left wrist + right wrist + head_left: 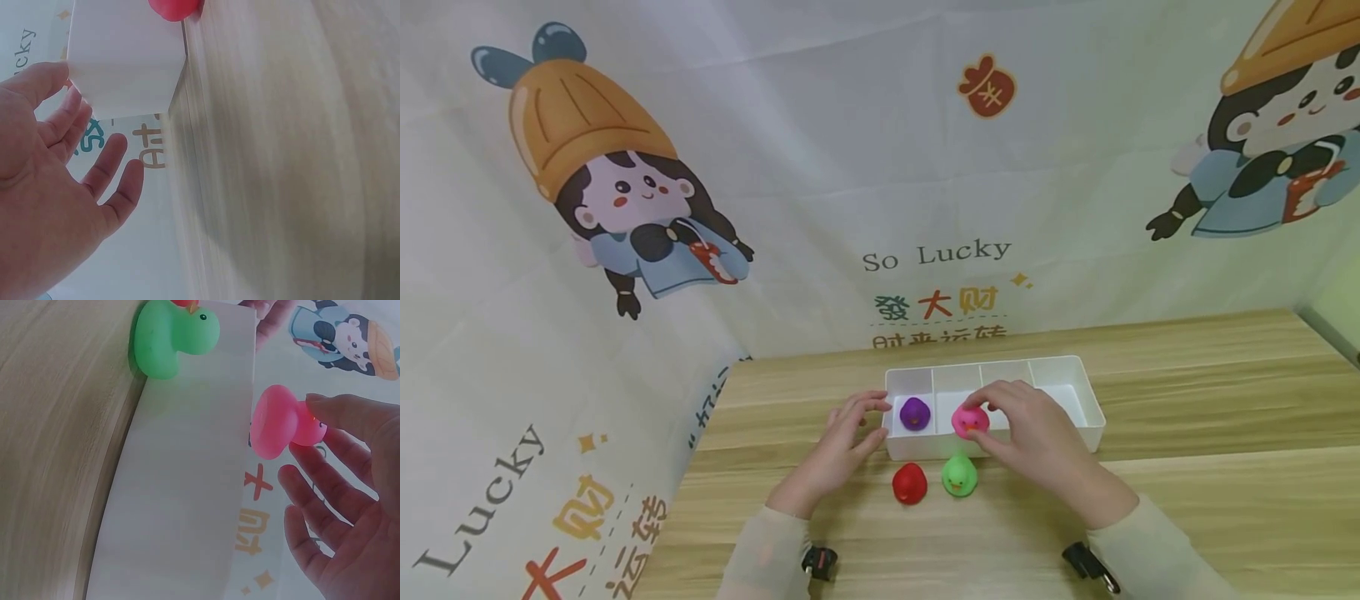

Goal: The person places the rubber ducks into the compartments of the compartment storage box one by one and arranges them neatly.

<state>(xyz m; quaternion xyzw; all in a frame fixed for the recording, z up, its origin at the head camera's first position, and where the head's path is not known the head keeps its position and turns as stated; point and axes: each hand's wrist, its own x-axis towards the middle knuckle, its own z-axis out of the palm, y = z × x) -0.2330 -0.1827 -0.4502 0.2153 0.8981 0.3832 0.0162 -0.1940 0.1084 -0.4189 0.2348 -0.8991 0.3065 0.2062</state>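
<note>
My right hand [1033,425] pinches a pink rubber duck [967,421] between thumb and fingers. In the right wrist view the duck [275,422] is above the rim of a white divided box [181,462]. My left hand [846,437] is at the box's left end, thumb and fingertips at the rim, fingers loosely extended; the left wrist view shows the box [125,81] beside them. A purple rubber duck [914,413] sits in the leftmost compartment. In front of the box stand a red duck [910,483] and a green duck [959,476].
The box stands on a wood-grain table [1210,400], its right compartments [1063,400] partly behind my right hand. A printed cloth [820,167] with cartoon figures and lettering hangs behind and to the left of the table.
</note>
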